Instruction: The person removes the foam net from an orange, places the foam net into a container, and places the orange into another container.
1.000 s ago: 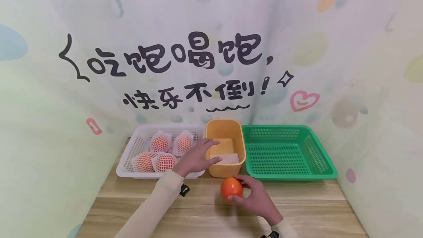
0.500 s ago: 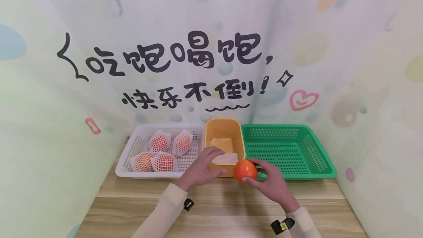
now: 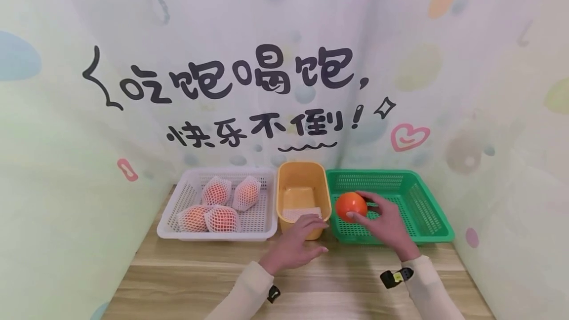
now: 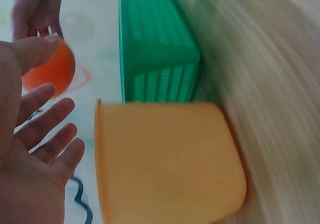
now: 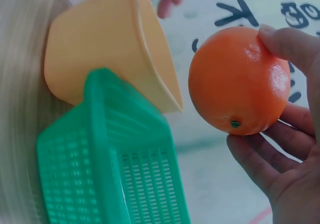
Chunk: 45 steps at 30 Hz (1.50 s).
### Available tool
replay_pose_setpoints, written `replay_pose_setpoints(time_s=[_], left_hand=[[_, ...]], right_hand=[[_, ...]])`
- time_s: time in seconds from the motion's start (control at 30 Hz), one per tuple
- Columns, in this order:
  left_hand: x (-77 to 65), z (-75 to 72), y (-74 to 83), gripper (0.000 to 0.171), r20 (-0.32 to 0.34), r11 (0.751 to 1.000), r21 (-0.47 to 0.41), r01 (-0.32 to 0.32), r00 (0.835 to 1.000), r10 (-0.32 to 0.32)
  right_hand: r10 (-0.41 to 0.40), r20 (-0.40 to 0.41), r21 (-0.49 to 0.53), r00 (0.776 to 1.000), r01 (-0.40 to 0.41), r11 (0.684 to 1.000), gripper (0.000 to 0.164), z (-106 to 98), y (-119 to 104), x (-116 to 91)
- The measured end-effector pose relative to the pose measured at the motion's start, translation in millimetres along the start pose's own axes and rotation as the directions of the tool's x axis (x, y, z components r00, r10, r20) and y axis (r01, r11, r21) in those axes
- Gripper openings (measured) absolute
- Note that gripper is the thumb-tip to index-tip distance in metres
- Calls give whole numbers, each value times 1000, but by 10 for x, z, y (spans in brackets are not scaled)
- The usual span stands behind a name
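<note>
The right hand (image 3: 386, 221) has carried the orange (image 3: 351, 206) over the green basket (image 3: 437, 233), fingers wrapped around it; next, lower it gently. The left hand (image 3: 295, 248), fingers loose, rests near the green basket.

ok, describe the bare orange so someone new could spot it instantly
Start at the three bins along the back of the wooden table: white basket, yellow tub, green basket. The orange is over the green basket's left side, held in the right hand. Unlike the fruits in the white basket, it has no foam net.
</note>
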<state>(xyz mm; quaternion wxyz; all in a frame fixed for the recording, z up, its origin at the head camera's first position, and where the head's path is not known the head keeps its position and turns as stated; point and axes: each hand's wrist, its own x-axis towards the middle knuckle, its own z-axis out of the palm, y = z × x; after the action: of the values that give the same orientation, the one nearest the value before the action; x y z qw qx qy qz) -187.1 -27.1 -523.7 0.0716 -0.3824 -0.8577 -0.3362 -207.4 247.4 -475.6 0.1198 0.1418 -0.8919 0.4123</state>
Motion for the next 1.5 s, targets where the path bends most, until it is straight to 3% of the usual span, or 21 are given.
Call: replay_pose_setpoints(time_s=[0.1, 0.33, 0.47, 0.67, 0.8, 1.0, 1.17, 1.5], left_hand=[[56, 102, 67, 51, 29, 999, 32, -35, 999, 34], [220, 337, 180, 47, 118, 991, 130, -34, 993, 19], [322, 475, 220, 45, 108, 975, 217, -44, 994, 21], [430, 688, 182, 37, 85, 927, 375, -31, 996, -1], [455, 761, 154, 31, 72, 905, 425, -30, 997, -1], [462, 787, 124, 29, 40, 900, 433, -48, 999, 34], [474, 792, 85, 26, 11, 911, 406, -66, 998, 68], [493, 791, 77, 27, 28, 941, 338, -29, 999, 21]], right_hand=[[51, 2, -1, 999, -51, 999, 62, -43, 74, 69], [106, 25, -26, 994, -106, 994, 66, -146, 190, 243], [127, 49, -40, 991, -125, 991, 68, -188, 227, 371], [187, 97, -39, 978, -184, 982, 71, -178, 341, 546], [212, 120, -40, 970, -209, 977, 71, -134, 471, 627], [240, 129, -55, 962, -235, 970, 68, -71, 625, 740], [264, 131, -62, 956, -258, 964, 66, 27, 714, 840], [263, 198, -174, 944, -231, 957, 62, 263, 835, 1030]])
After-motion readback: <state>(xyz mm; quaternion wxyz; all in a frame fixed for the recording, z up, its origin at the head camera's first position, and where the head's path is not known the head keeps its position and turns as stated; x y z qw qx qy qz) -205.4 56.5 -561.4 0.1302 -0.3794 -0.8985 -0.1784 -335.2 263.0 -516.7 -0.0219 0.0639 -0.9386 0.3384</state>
